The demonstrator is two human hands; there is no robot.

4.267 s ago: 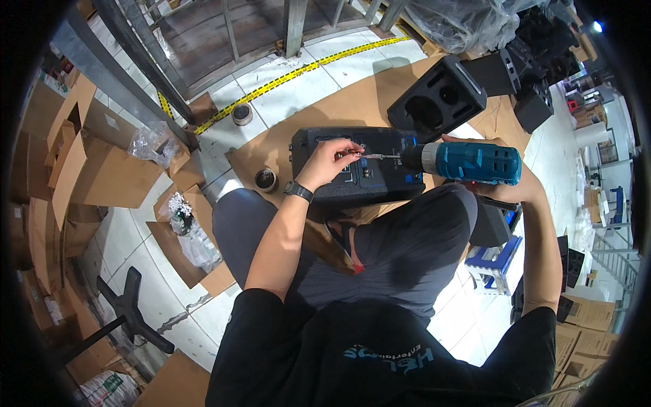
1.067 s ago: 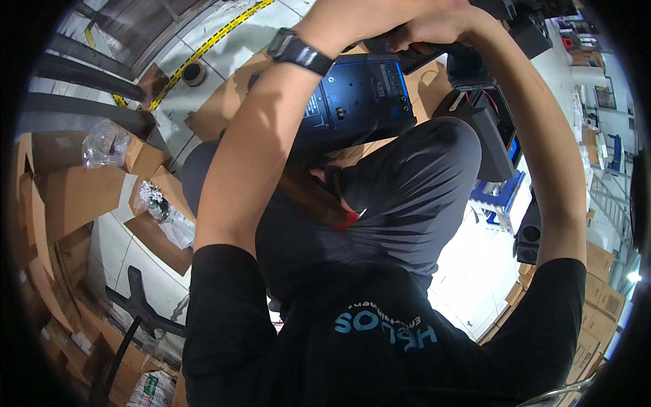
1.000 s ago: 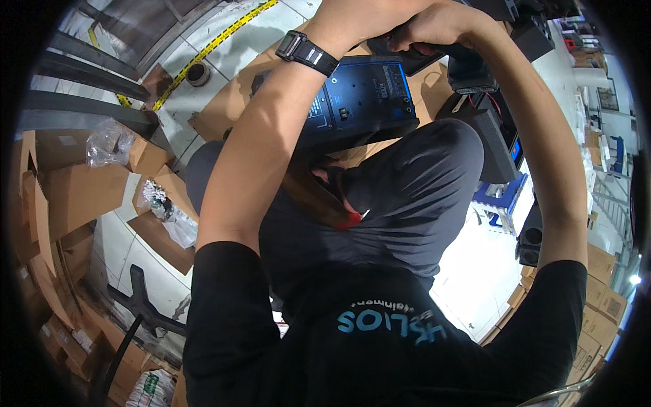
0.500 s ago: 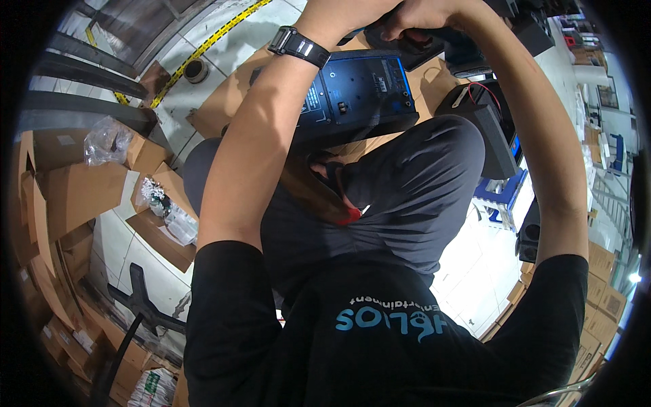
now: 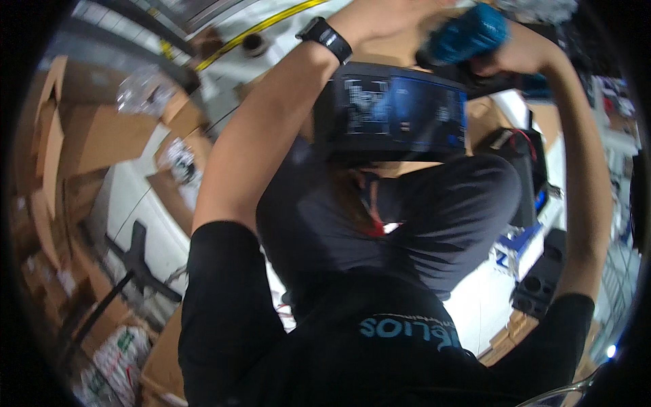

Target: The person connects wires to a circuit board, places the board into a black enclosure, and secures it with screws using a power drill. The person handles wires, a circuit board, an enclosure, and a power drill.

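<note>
My right hand (image 5: 517, 53) is closed round the grip of a teal and black cordless drill (image 5: 469, 34), its body pointing left. My left hand (image 5: 400, 15) is at the top edge, left of the drill. Its fingers are smeared by motion and partly cut off, so whether they hold anything does not show. Below both hands, in front of my crossed legs, lies a black boxy device (image 5: 400, 112), perhaps a speaker cabinet, its flat panel with printed markings facing up. My left forearm passes beside its left end.
Right of my knee stands another black box (image 5: 519, 173) with a red wire. Black speaker-like units (image 5: 540, 275) stand farther right. Opened cardboard boxes (image 5: 102, 146) fill the left, near a black star-shaped base (image 5: 139, 258). A brown roll (image 5: 254, 45) sits by yellow floor tape (image 5: 285, 15).
My view has shifted, and the scene sits lower and farther right. The drill, mostly hidden before, has come into plain sight in my right hand. My hands have moved apart.
</note>
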